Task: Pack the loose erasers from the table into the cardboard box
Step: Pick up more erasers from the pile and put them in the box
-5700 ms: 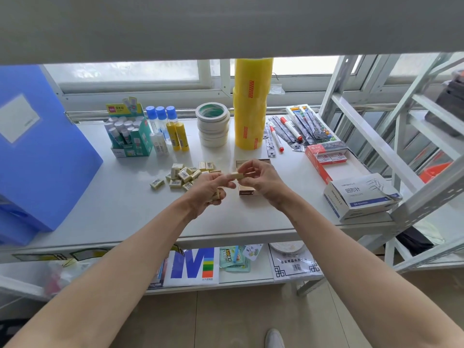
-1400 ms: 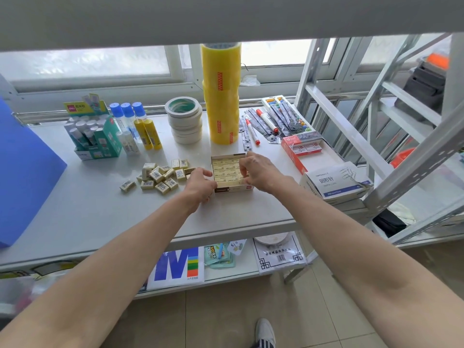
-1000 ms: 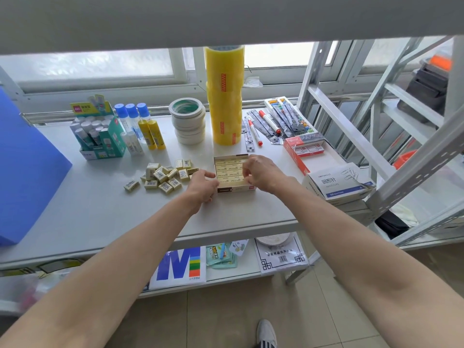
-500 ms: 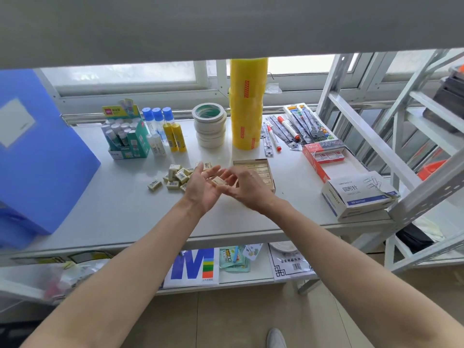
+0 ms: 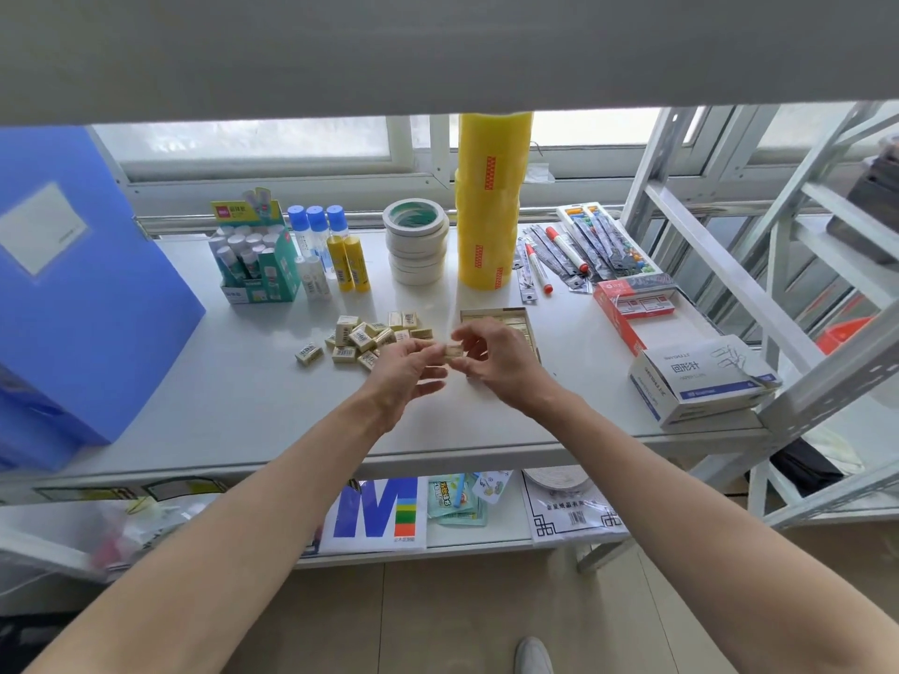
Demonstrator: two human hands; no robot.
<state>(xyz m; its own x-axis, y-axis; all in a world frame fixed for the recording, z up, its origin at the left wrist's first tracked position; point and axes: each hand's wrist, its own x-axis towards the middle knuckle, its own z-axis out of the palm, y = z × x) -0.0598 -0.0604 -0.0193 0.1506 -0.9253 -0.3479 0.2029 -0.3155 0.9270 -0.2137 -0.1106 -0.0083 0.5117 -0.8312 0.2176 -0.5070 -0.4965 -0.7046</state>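
The counter (image 5: 243,411) carries everything, and I stand over its middle. At the centre sits the open cardboard box (image 5: 528,319), its near half hidden behind my right hand (image 5: 501,362); the rows I can see at its far end look already filled. Just left of it lies the heap of loose erasers (image 5: 362,339), a good number not yet packed, so I judge the job roughly midway.

My left hand (image 5: 406,377) and right hand meet above the counter, just in front of the box, and both grips are closed on one eraser (image 5: 453,351), fingertips pinching it from either side. This looks like the squaring-up step: turning the piece so it lies like the others. Next it must go into a free slot in the box, flat and snug against its neighbours.

Half a second ago my left palm lay open, facing up, with the right fingers reaching into it; now the eraser is pinched between both hands.
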